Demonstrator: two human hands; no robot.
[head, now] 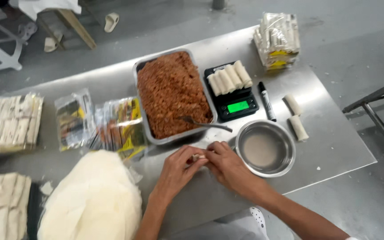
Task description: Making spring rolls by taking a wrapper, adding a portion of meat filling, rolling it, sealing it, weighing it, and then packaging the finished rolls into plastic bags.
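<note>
My left hand (177,170) and my right hand (229,165) meet over the steel table (330,146), fingers closed together on a small pale roll (197,157) of wrapper. Just behind them stands a metal tray of brown minced filling (172,91) with a spoon (203,124) resting in it. A round steel bowl (265,149) with cloudy liquid sits right beside my right hand. A stack of thin white wrappers (92,200) lies to the left of my left arm.
A black scale (234,95) with a green display carries several finished rolls (229,78). A black marker (266,101) and two loose rolls (295,116) lie right of it. Bagged rolls (277,39) sit far back; packets (98,122) and trays of rolls (1,202) lie left.
</note>
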